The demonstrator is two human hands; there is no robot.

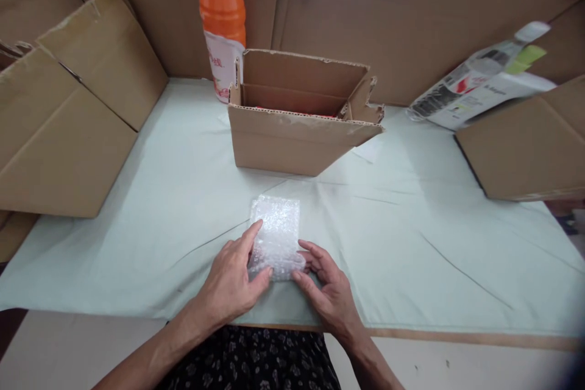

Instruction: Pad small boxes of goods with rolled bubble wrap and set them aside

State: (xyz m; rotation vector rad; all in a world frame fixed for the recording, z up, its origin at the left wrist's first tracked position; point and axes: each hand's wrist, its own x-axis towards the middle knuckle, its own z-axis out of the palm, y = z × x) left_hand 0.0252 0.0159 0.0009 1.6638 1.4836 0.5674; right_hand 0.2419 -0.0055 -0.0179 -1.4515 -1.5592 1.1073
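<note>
A clear piece of bubble wrap [278,225] lies on the pale green cloth near the front of the table. Its near end is folded over into a thicker roll; whether anything is inside I cannot tell. My left hand [233,274] holds it along the left side, thumb on the near fold and forefinger along the upper left edge. At the lower right corner my right hand [329,286] grips the fold between thumb and curled fingers. Beyond it stands an open cardboard box [283,143], with something red just showing inside.
An orange bottle [222,6] stands behind the box. Cardboard boxes flank the table at left [68,128] and right [525,146]. A clear bottle [489,67] and a white packet [493,97] lean at the back right. Cardboard walls the rear.
</note>
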